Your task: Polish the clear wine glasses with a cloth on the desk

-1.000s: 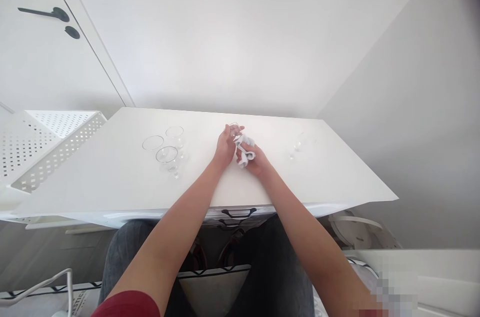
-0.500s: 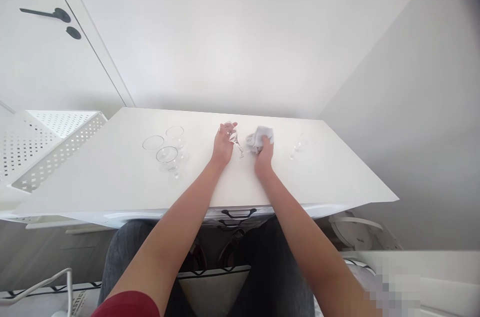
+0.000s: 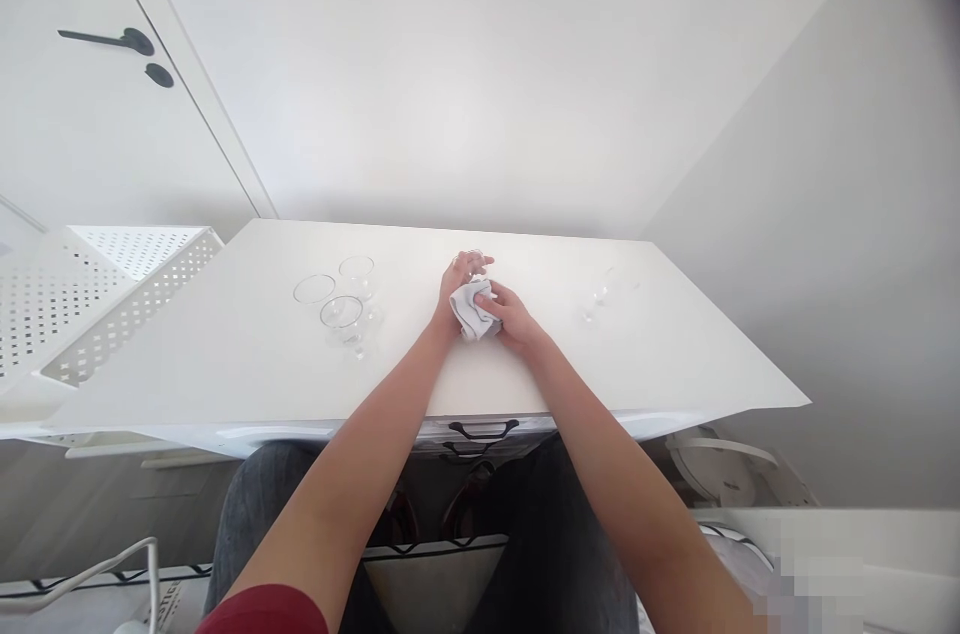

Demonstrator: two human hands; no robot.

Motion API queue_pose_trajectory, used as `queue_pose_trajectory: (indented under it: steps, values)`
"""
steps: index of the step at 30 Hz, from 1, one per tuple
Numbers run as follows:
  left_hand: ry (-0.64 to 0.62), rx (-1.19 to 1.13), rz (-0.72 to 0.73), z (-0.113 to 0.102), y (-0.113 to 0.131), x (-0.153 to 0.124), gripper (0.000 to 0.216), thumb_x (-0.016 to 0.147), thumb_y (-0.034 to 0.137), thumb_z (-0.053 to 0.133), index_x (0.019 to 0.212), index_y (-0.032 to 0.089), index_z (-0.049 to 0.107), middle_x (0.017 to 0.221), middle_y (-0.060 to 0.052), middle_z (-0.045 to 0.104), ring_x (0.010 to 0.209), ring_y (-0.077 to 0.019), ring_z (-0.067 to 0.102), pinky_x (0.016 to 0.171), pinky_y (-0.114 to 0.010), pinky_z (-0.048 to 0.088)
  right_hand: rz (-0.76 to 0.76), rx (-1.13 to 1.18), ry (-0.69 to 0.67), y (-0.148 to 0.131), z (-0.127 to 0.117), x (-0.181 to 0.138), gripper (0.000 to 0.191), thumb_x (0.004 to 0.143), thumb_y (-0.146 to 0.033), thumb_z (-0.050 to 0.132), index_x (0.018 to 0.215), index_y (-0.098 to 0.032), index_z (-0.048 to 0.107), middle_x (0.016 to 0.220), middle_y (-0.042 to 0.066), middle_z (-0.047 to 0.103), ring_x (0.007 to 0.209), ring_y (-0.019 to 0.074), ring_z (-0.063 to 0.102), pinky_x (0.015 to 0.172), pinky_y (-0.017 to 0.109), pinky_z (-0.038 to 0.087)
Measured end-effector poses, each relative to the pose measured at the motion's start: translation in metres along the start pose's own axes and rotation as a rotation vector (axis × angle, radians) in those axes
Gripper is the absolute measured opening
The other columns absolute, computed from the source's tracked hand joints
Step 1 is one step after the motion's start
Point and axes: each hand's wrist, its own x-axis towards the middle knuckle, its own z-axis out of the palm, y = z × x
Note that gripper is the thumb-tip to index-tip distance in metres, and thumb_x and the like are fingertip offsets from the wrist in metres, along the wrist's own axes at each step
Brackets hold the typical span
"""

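Observation:
My left hand (image 3: 452, 289) is closed around the bowl of a stemmed glass (image 3: 472, 261), whose rim points away from me. A pale grey cloth (image 3: 472, 312) is bunched in my right hand (image 3: 515, 316) and pressed over the glass's lower part, so the stem and foot are hidden. Both hands meet above the middle of the white dresser top (image 3: 420, 394). To the left, three clear stemmed glasses stand in a group; the nearest glass (image 3: 341, 312) has the most distinct rim. On the right is another clear glass (image 3: 600, 294), faint against the white.
A white perforated metal rack (image 3: 127, 304) adjoins the dresser's left side, near a door with a dark handle (image 3: 112, 40). Black drawer pulls (image 3: 480, 430) show at the dresser's front edge, above my knees. The wall (image 3: 450, 94) rises directly behind the top.
My right hand has moved left with the cloth and brought it against the glass in my left hand. The stem, visible before, is now covered. The view has shifted slightly.

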Motion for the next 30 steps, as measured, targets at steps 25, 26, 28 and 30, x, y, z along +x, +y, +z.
queue_pose_trajectory:
  steps: [25,26,28,30]
  values:
    - [0.062,-0.192,0.085,-0.005,-0.006,0.007,0.043,0.092,0.065,0.064,0.106,0.025,0.067,0.130,-0.009,0.066,0.102,-0.0176,0.062,0.074,-0.026,0.051,-0.255,0.194,0.764,0.011,-0.013,0.015,0.041,0.077,-0.048,0.081,0.078,-0.024,0.049,0.076,-0.005,0.056,0.069,0.0123,0.053,0.061,0.024,0.044]
    - [0.097,-0.209,0.112,-0.006,-0.006,0.008,0.042,0.093,0.065,0.063,0.108,0.026,0.066,0.137,-0.008,0.063,0.109,-0.0183,0.061,0.076,-0.026,0.051,-0.275,0.230,0.789,0.010,-0.015,0.015,0.038,0.078,-0.048,0.081,0.080,-0.024,0.051,0.079,-0.005,0.057,0.071,0.0123,0.054,0.061,0.023,0.046]
    - [0.157,-0.238,0.154,-0.009,-0.007,0.010,0.039,0.095,0.064,0.061,0.113,0.030,0.062,0.152,-0.004,0.054,0.124,-0.0195,0.056,0.083,-0.027,0.052,-0.225,0.304,0.631,0.007,-0.013,0.013,0.032,0.080,-0.047,0.079,0.089,-0.024,0.059,0.086,-0.002,0.063,0.074,0.0132,0.057,0.062,0.025,0.049]
    - [0.170,-0.242,0.190,-0.010,-0.007,0.010,0.035,0.096,0.059,0.062,0.119,0.033,0.058,0.160,-0.002,0.046,0.134,-0.0200,0.051,0.089,-0.030,0.052,-0.134,0.357,0.402,0.003,-0.008,0.011,0.032,0.081,-0.045,0.078,0.101,-0.024,0.064,0.095,0.000,0.068,0.077,0.0150,0.061,0.063,0.027,0.052]
